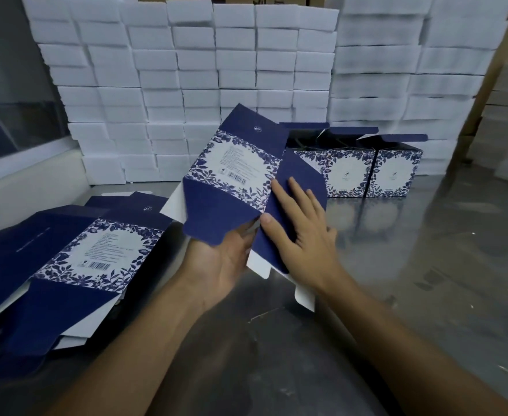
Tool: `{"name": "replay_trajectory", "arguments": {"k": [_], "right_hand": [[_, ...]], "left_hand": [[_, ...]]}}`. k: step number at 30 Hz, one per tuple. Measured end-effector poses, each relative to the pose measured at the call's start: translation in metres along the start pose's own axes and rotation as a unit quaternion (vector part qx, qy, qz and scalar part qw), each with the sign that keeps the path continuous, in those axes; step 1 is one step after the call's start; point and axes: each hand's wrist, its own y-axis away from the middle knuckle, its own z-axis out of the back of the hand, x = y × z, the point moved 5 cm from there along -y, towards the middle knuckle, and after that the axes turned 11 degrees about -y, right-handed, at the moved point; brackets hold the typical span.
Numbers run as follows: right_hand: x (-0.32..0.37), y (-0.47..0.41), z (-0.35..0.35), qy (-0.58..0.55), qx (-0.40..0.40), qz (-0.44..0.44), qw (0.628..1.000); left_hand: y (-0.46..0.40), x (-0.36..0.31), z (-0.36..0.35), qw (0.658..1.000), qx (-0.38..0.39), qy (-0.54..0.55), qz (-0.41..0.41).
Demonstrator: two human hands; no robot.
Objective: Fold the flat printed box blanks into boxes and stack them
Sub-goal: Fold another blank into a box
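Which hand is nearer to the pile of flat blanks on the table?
Left. The left hand holds the blank being folded just right of the pile of flat blanks; the right hand lies farther right, on a blue panel.

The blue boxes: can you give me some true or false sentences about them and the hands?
1. Both hands touch the blank being folded. True.
2. The folded boxes are closed on top. False: their top flaps stand open.
3. The pile of blanks lies by the left hand. True.
4. The right hand is a fist. False: its fingers lie flat on a blue flap.
5. Red blocks fill the back. False: the blocks are white.
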Motion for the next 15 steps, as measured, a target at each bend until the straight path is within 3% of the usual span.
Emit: {"name": "replay_trajectory", "arguments": {"k": [5,7,8,11,13,15], "right_hand": [[0.011,0.001,0.008,-0.018,0.034,0.057,0.998],[0.014,0.004,0.009,-0.039,0.027,0.079,0.996],[0.015,0.005,0.009,-0.050,0.024,0.088,0.995],[0.016,0.005,0.009,-0.068,0.031,0.120,0.990],[0.013,0.003,0.007,-0.063,0.046,0.131,0.988],[0.010,0.001,0.006,-0.098,0.040,0.122,0.987]], "left_hand": [[0.004,-0.011,0.002,1.000,0.000,-0.009,-0.001],[0.006,-0.011,0.008,0.995,-0.047,-0.083,-0.042],[0.005,-0.009,0.017,0.988,-0.108,-0.102,-0.047],[0.002,-0.012,0.032,0.943,-0.231,-0.221,-0.097],[0.002,-0.021,0.024,0.930,-0.229,-0.259,-0.123],[0.002,-0.027,0.023,0.891,-0.256,-0.342,-0.154]]}}
